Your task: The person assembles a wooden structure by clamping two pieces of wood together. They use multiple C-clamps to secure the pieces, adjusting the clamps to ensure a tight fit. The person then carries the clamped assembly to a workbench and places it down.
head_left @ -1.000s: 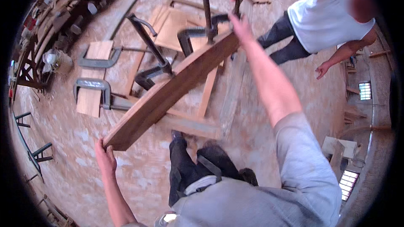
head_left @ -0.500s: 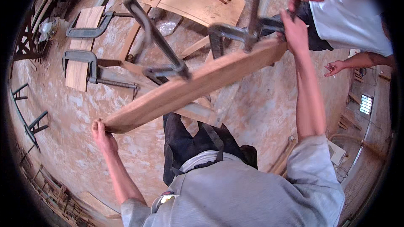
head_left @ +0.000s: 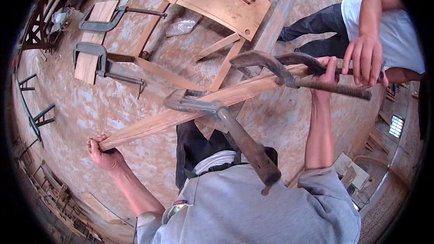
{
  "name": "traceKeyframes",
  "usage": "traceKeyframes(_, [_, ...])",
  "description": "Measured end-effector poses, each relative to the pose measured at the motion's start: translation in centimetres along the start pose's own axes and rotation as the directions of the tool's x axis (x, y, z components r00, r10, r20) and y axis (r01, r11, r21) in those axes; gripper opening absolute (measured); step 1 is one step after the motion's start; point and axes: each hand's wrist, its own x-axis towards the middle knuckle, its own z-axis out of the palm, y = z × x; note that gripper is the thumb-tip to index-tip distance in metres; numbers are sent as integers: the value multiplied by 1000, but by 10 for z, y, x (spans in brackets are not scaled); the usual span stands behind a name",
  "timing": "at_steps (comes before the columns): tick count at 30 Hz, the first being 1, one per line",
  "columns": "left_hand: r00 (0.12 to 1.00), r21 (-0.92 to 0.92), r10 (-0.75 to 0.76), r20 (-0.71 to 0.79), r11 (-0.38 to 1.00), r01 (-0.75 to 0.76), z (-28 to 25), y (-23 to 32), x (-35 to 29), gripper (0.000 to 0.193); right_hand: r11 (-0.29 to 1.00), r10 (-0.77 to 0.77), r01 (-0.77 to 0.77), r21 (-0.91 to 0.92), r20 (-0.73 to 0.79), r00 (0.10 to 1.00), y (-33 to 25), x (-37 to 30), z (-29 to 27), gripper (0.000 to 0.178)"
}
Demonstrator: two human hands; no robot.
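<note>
A long wooden board (head_left: 176,114) slants across in front of me, its left end lower and nearer. My left hand (head_left: 106,156) is closed round that left end. My right hand (head_left: 326,81) grips the board's far right end, beside the clamps there. One G-clamp (head_left: 194,103) sits across the board's middle, its screw end hanging toward my shirt. A second G-clamp (head_left: 266,64) is on the right part, its threaded screw pointing right. Behind it a darker clamp (head_left: 300,58) shows partly. A co-worker's hand (head_left: 366,61) hangs over the screw by my right hand.
Beyond the board stands a wooden frame with a flat panel (head_left: 217,2). At the left, two more clamps (head_left: 101,23) hold a wooden piece (head_left: 86,68). The co-worker's legs (head_left: 321,29) are at the right. A plastic bag (head_left: 183,25) lies on the stained floor (head_left: 68,122).
The board has turned over in my hands, swinging the clamps from its far side toward me. My right hand came nearer and lower. The co-worker's hand has moved down and right.
</note>
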Motion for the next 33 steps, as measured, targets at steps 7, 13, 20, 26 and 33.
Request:
traceKeyframes(7, [997, -35, -62, -45, 998, 60, -15, 3, -28, 12, 931, 326, -326, 162, 30, 945, -13, -31, -36, 38])
traceKeyframes(13, [983, -93, -170, -62, 982, 164, -34, -18, -40, 4, 834, 535, -521, 181, -37, 844, 0, -75, -66, 35])
traceKeyframes(20, [962, 1, -265, 73, 964, 265, -61, -34, -38, 41, 818, 524, -497, 289, -21, 851, -2, -117, -74, 33])
traceKeyframes(26, [924, 117, -357, 136, 932, 342, -72, -40, -45, 56, 845, 503, -489, 218, -11, 864, 2, -128, -81, 34])
traceKeyframes(33, [926, 117, -372, 60, 924, 364, -55, -39, -28, 62, 930, 337, -344, 128, 73, 939, 12, -116, -83, 36])
